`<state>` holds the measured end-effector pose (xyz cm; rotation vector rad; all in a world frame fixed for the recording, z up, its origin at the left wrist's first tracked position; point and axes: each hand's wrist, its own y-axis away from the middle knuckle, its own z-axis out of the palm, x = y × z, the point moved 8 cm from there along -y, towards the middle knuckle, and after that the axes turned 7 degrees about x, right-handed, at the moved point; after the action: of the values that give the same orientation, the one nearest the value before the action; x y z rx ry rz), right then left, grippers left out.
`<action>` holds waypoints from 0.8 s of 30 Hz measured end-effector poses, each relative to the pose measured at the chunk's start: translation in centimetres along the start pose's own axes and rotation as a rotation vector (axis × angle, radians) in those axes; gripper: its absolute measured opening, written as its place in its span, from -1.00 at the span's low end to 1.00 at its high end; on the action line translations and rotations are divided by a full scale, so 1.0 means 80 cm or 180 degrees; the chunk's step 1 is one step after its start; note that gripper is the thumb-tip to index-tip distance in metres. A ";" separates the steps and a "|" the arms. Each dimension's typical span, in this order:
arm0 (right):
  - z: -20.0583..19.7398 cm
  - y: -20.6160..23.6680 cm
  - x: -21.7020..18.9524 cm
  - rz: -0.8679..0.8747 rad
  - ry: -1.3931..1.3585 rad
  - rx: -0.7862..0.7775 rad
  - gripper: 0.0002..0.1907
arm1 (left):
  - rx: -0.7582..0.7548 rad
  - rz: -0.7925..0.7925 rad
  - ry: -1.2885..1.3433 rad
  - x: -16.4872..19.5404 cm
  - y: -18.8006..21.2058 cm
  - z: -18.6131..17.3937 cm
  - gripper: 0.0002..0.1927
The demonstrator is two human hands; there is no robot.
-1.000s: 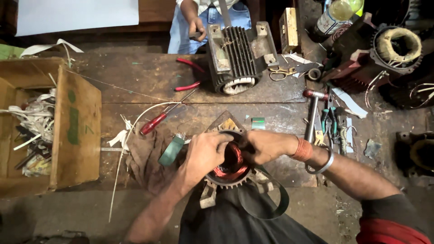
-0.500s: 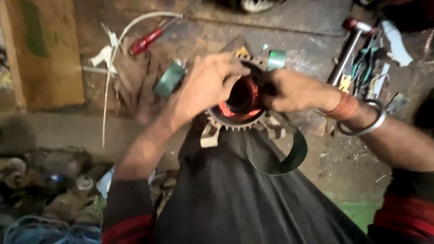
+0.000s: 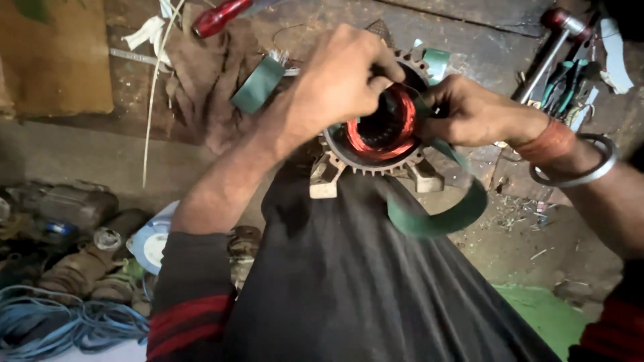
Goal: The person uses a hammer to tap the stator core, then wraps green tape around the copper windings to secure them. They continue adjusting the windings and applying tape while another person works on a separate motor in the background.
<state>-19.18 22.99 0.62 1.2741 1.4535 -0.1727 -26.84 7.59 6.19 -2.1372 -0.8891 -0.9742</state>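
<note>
We pinch green insulating tape (image 3: 439,218) with our left hand (image 3: 339,84) and right hand (image 3: 466,110), fingers clamped, over the motor stator (image 3: 376,144)'s copper winding (image 3: 389,134), on the worktop (image 3: 469,33).

Left hand (image 3: 339,84): fingers curled, pinched shut, forearm angled up from lower left.
Right hand (image 3: 469,110): fingers clenched, wrist bent, forearm from right.
</note>
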 end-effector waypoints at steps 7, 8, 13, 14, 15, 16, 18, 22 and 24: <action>-0.002 0.005 -0.039 0.0034 0.1404 -0.0332 -0.63 | 0.0104 0.0686 -0.0674 0.012 0.016 0.016 -0.72; 0.000 0.009 -0.041 0.0109 0.1855 -0.0404 -0.66 | 0.0120 0.0752 -0.0827 0.012 0.020 0.016 -0.68; -0.013 0.030 -0.083 -0.0299 0.1619 0.0777 -0.55 | -0.0046 0.0922 -0.0421 0.001 0.018 0.015 -0.79; -0.012 0.033 -0.083 -0.0222 0.1558 0.0810 -0.55 | -0.0175 0.0874 -0.0205 -0.004 0.015 0.019 -0.79; -0.013 0.038 -0.087 -0.0300 0.1178 0.0953 -0.51 | -0.0267 0.0687 -0.0046 -0.011 0.012 0.022 -0.79; -0.015 0.042 -0.091 -0.0382 0.0806 0.1099 -0.47 | -0.0351 0.0505 0.0108 -0.018 0.009 0.026 -0.80; -0.017 0.049 -0.100 -0.0600 0.0686 0.1272 -0.49 | -0.0455 0.0273 0.0200 -0.027 0.006 0.032 -0.80; -0.012 0.051 -0.097 -0.0445 0.0988 0.1325 -0.61 | -0.0394 0.0296 0.0043 -0.024 0.005 0.032 -0.82; -0.011 0.047 -0.091 -0.0335 0.0905 0.1311 -0.59 | -0.0260 0.0452 0.0014 -0.017 0.005 0.028 -0.82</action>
<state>-18.53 20.86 8.52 1.6022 1.7926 -0.3899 -26.33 8.56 3.79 -2.2321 -0.6952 -0.9572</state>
